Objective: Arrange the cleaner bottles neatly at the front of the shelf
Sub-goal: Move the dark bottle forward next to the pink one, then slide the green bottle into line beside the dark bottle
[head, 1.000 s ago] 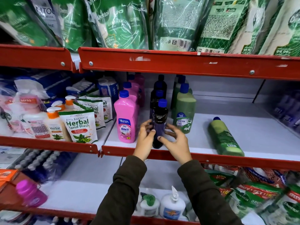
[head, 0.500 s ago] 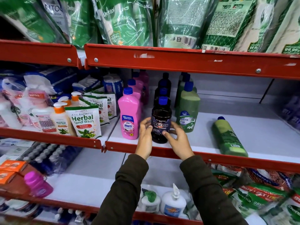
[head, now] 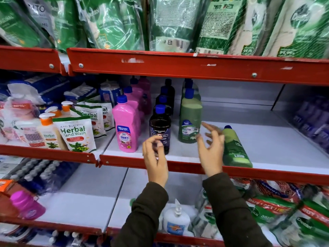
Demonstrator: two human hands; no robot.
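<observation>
My left hand (head: 155, 158) loose, fingers curled, gripping nothing, just before dark bottle (head: 160, 128) upright at shelf (head: 267, 139) front between pink bottle (head: 126, 127) and green bottle (head: 190, 122); right hand (head: 211, 148) spread, empty, beside fallen green bottle (head: 235, 148)

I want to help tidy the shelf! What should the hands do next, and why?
Probably the right hand, open and empty, should pick up the green cleaner bottle lying on its side and stand it upright at the shelf front. The pink bottle, dark bottle and upright green bottle already stand in a row; only that one lies flat.
</observation>
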